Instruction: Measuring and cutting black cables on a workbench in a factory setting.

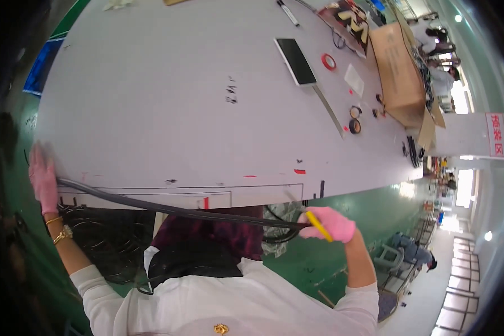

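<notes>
Here, the L hand (43, 180), pink-gloved, looks stretched flat at the worktable's (151, 112) left edge, where a black cable (207, 214) meets it; can't tell if it grips. R hand (331, 224), also gloved, is closed on the cable just off the near edge, w/ a slim yellow tool (318, 225) across it. Cable spans the gap btwn hands, crossing drawn lines (269, 185) at L. Below the tabletop, L side: black coils (109, 241). Farther up on the R, a metal strip (329, 112) reaches to a white-framed tablet (297, 63), w/ a red tape roll (329, 61), black tape roll (354, 126) & marker (288, 13) nearby. Cardboard box (397, 73) & printed bag (346, 25) crowd the R edge; bkgd, a seated person (413, 250).
</notes>
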`<state>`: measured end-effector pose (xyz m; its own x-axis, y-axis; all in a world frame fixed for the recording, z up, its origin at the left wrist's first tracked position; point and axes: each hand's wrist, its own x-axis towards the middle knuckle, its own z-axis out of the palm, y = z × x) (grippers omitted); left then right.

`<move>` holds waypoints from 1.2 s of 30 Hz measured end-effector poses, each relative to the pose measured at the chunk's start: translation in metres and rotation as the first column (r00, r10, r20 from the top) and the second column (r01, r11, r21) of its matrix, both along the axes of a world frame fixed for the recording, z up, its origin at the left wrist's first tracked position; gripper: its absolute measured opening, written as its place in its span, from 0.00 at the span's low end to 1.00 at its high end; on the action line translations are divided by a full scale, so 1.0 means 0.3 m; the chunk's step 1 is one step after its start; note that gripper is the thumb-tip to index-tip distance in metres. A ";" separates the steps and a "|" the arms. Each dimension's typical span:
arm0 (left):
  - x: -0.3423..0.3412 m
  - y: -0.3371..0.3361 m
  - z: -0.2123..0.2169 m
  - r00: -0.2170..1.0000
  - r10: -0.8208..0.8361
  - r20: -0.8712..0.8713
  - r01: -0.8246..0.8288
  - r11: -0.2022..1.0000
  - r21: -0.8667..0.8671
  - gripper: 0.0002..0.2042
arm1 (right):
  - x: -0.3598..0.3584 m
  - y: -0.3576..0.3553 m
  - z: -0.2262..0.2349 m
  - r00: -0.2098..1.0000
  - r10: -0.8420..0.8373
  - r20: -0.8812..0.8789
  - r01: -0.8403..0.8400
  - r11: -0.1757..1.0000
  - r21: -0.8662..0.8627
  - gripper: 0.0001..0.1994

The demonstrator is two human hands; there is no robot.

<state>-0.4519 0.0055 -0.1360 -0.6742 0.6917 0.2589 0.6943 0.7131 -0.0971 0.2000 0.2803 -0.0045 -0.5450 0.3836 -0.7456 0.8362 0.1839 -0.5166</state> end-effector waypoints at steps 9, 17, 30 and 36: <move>-0.072 -0.031 -0.052 0.989 -0.144 0.042 0.142 0.989 0.048 0.26 | 0.046 0.210 -0.055 0.987 -0.160 0.029 0.154 0.976 0.154 0.08; -0.117 -0.056 -0.063 0.978 -0.196 0.071 0.191 0.979 0.076 0.25 | 0.027 0.221 -0.153 0.948 0.042 0.314 -0.161 0.917 0.365 0.18; -0.113 -0.046 -0.062 0.974 -0.204 0.099 0.191 0.974 0.125 0.24 | -0.044 0.236 -0.102 0.880 0.093 0.466 -0.281 0.894 0.350 0.17; -0.110 -0.039 -0.045 0.972 -0.208 0.107 0.192 0.971 0.139 0.25 | -0.036 0.228 -0.113 0.890 0.053 0.452 -0.268 0.864 0.427 0.17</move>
<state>-0.4851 -0.0064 -0.1494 -0.5570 0.7823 0.2789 0.8251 0.5595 0.0782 0.1890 0.3488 -0.0383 -0.3138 0.6765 -0.6662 0.8854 0.4619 0.0520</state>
